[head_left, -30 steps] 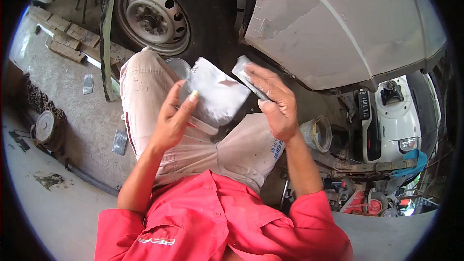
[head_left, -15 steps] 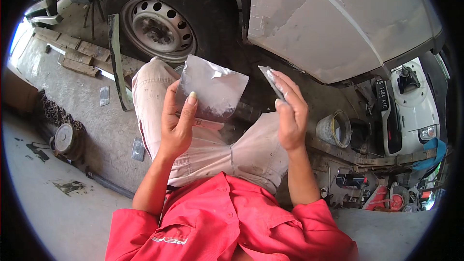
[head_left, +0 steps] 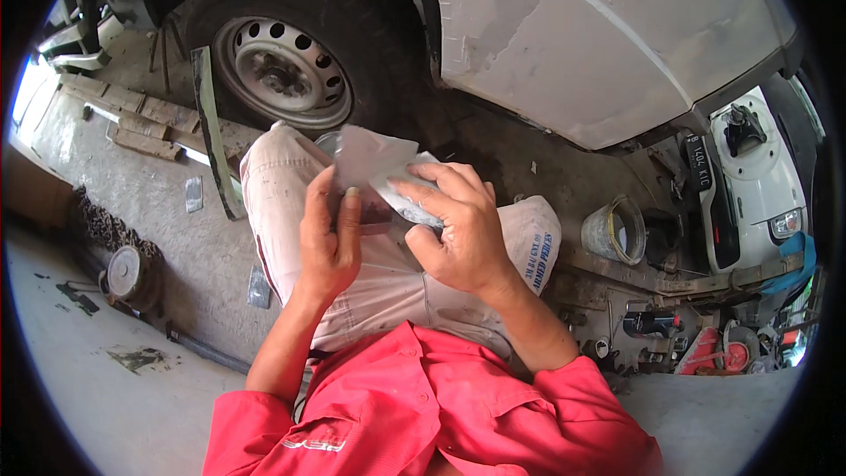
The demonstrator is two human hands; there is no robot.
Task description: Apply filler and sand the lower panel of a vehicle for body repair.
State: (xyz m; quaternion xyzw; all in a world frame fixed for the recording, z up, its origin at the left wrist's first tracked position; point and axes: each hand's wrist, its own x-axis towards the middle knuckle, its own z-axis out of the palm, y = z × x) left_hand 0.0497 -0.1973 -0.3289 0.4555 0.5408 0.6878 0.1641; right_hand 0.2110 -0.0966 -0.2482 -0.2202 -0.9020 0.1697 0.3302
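Observation:
My left hand (head_left: pixel 330 242) pinches a thin, flat grey plate (head_left: pixel 366 152) by its near left edge, thumb on top. In my right hand (head_left: pixel 463 234) is a putty spreader (head_left: pixel 401 198), a thin grey blade smeared with pale paste. The spreader lies across the right part of the plate and hides much of its surface. Both hands are closed, held over my lap between my pale trouser legs. Beyond them stands a vehicle's body panel (head_left: pixel 564 62), white-grey with patchy filler areas.
A wheel (head_left: pixel 282 75) with a steel rim is just ahead. A bucket (head_left: pixel 612 231) stands at the right, near several tools (head_left: pixel 652 324). Wooden planks (head_left: pixel 145 119) lie at the left. A round lidded can (head_left: pixel 129 273) is beside a chain (head_left: pixel 106 227). A white car part (head_left: pixel 762 176) lies far right.
My right hand has moved left, bringing the spreader from beside the plate onto it. The plate has come slightly lower. The paste lump that showed on its top is no longer visible there.

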